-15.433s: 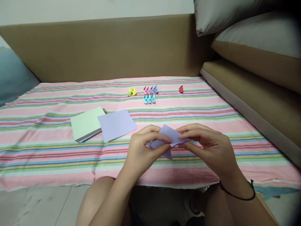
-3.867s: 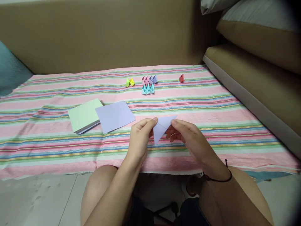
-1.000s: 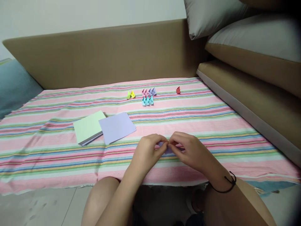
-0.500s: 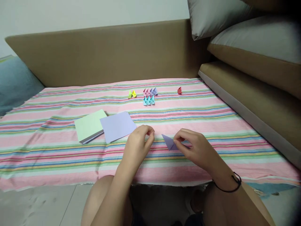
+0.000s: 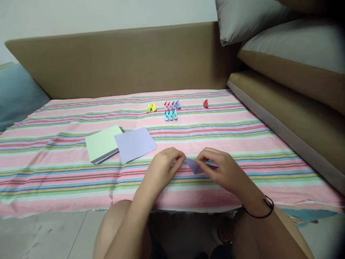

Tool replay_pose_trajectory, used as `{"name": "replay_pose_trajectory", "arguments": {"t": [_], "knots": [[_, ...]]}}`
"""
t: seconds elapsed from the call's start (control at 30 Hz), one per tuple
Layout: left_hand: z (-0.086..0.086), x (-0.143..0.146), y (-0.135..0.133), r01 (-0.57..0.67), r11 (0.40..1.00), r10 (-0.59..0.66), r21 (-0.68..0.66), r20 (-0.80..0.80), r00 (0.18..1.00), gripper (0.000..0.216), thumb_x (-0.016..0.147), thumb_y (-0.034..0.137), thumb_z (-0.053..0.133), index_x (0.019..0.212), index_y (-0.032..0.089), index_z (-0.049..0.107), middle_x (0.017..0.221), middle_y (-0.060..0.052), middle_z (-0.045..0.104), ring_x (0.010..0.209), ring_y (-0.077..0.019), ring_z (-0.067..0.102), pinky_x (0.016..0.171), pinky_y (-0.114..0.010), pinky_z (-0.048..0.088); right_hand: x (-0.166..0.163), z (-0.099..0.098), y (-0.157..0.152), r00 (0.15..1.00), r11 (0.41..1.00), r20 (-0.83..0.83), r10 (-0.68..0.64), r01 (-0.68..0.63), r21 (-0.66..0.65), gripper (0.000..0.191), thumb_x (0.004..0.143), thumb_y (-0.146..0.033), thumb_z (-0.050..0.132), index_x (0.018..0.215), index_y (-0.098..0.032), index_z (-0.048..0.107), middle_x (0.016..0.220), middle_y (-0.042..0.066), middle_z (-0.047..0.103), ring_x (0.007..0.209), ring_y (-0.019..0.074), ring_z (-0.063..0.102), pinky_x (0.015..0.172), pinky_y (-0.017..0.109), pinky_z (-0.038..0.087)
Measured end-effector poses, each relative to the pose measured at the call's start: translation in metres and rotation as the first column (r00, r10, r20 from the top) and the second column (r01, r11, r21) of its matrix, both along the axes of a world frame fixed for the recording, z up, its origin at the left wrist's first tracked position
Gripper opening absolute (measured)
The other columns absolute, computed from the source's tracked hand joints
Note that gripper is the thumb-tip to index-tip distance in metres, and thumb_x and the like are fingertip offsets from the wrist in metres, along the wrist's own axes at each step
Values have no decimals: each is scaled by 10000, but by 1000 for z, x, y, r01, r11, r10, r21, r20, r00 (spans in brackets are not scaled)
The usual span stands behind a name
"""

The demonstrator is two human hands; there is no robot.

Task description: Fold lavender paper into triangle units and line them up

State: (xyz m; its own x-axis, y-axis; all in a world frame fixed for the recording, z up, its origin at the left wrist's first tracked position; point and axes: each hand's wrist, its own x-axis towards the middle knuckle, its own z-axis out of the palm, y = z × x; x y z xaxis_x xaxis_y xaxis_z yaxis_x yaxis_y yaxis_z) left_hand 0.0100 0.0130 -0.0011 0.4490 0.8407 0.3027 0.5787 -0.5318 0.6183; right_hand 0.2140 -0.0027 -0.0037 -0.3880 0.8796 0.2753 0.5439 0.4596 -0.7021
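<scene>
A small folded lilac paper triangle [image 5: 193, 165] sits between my two hands just above the striped cloth [image 5: 242, 144]. My right hand [image 5: 219, 169] pinches its right side with thumb and fingers closed. My left hand [image 5: 163, 169] is curled, its fingertips touching the triangle's left corner. A loose lilac sheet [image 5: 135, 144] lies to the left, overlapping a stack of paper with a pale green top sheet [image 5: 101, 144].
Several small folded paper pieces stand at the far side of the cloth: yellow-green ones [image 5: 151, 107], pink and lilac ones [image 5: 171, 105], blue ones [image 5: 170, 114] and a red one [image 5: 205, 103]. A brown sofa back [image 5: 121, 61] rises behind; cushions [image 5: 291, 82] are stacked at right.
Half a second ago my left hand was apart from the triangle; it has moved right to its left corner. Earlier the paper was a larger folded shape held in both hands.
</scene>
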Motion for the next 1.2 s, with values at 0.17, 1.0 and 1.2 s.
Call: {"name": "replay_pose_trajectory", "arguments": {"t": [0.17, 1.0, 1.2], "knots": [[7, -8, 1, -198, 980, 195, 14, 132, 972, 131, 879, 218, 509, 817, 183, 619, 830, -35, 664, 791, -161, 612, 737, -280, 471, 5, 4, 0, 999, 999, -11, -32, 32, 7, 166, 866, -124, 486, 720, -193, 528, 719, 2, 538, 678, 141, 501, 635, 280, 379], [-4, 17, -4, -130, 943, 265, -305, 460, 847, 137, 808, 280, 636, 917, 197, 629, 822, -18, 641, 745, -139, 614, 694, -256, 494, -10, -7, 0, 896, 942, -384, -225, 99, -322, 134, 814, -316, 619, 796, -208, 696, 796, 30, 718, 757, 200, 671, 687, 306, 532], [-9, 27, -3, 42, 858, 341, -511, 629, 698, 260, 706, 224, 722, 913, 164, 578, 741, -3, 628, 683, -114, 609, 655, -235, 504, -12, -5, 1, 779, 912, -537, -323, 104, -397, 150, 792, -349, 655, 833, -210, 695, 880, 43, 713, 840, 210, 659, 718, 322, 539]]}}
